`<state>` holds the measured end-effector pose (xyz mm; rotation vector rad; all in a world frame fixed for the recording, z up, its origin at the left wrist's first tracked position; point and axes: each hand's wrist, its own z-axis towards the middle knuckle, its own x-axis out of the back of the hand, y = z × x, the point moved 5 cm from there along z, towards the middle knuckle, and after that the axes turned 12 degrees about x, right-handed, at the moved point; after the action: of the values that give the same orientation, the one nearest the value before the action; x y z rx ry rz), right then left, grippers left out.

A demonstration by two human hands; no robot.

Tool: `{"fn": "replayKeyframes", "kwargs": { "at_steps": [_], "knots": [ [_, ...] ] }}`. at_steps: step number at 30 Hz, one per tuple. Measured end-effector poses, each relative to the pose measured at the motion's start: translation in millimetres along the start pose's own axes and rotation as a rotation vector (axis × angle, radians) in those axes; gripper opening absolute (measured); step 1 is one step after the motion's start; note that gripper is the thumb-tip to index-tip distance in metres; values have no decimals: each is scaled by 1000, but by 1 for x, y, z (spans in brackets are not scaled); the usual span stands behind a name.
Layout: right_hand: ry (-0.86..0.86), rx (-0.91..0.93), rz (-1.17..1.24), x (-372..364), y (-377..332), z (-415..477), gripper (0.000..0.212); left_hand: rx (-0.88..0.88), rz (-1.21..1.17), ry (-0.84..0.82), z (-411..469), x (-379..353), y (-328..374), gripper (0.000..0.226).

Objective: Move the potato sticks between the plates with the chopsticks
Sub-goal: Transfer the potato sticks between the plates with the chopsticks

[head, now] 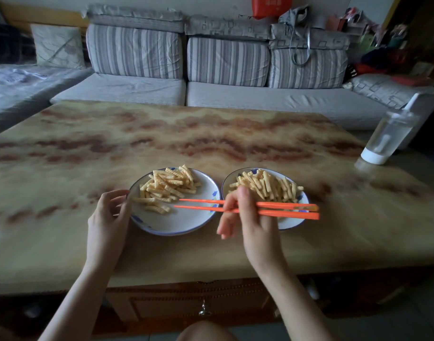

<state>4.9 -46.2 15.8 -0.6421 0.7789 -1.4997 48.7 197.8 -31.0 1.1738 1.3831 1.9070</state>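
Chopsticks (201,208), pinched in the grip of the right hand (250,217), hover empty-tipped over the left plate (181,223). Next, close them on one potato stick (159,209); whether the left hand (107,217) grips its rim is unclear.

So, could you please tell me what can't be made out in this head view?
All in the head view:
Right plate: near part hidden behind the right hand and chopsticks.
Left hand: its own fingers hide whether it grips the left plate rim.
Red bag: print blurred, cut off by the top edge.
Bottle: contents blurred.
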Motion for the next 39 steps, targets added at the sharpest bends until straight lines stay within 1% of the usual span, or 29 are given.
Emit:
{"fn": "replayKeyframes", "kwargs": {
  "at_steps": [3, 7, 12, 19, 26, 29, 32, 36, 39],
  "knots": [
    [-64, -8, 21, -15, 5, -3, 39, -6, 15, -4, 1, 0, -2, 27],
    [-84, -57, 12, -25, 12, -4, 35, -14, 48, 6, 3, 0, -3, 29],
    [-83, -104, -20, -29, 20, -4, 36, -13, 40, 0, 2, 0, -2, 29],
    [58, -82, -28, -14, 13, 0, 44, -17, 37, 4, 2, 0, -1, 28],
    [241, -64, -18, 22, -3, 7, 44, -5, 27, 1, 2, 0, -1, 29],
    [277, -87, -55, 34, -3, 10, 47, -1, 31, 2, 2, 0, -2, 29],
    [234, -102, -29, 29, -1, 10, 46, 0, 31, 1, 2, 0, -2, 29],
    [90, -97, -10, 9, 4, 5, 45, -2, 31, -4, 2, 0, -2, 29],
    [-5, -102, -34, -2, 9, 2, 40, -7, 30, -4, 2, 0, -1, 29]
  ]
}}
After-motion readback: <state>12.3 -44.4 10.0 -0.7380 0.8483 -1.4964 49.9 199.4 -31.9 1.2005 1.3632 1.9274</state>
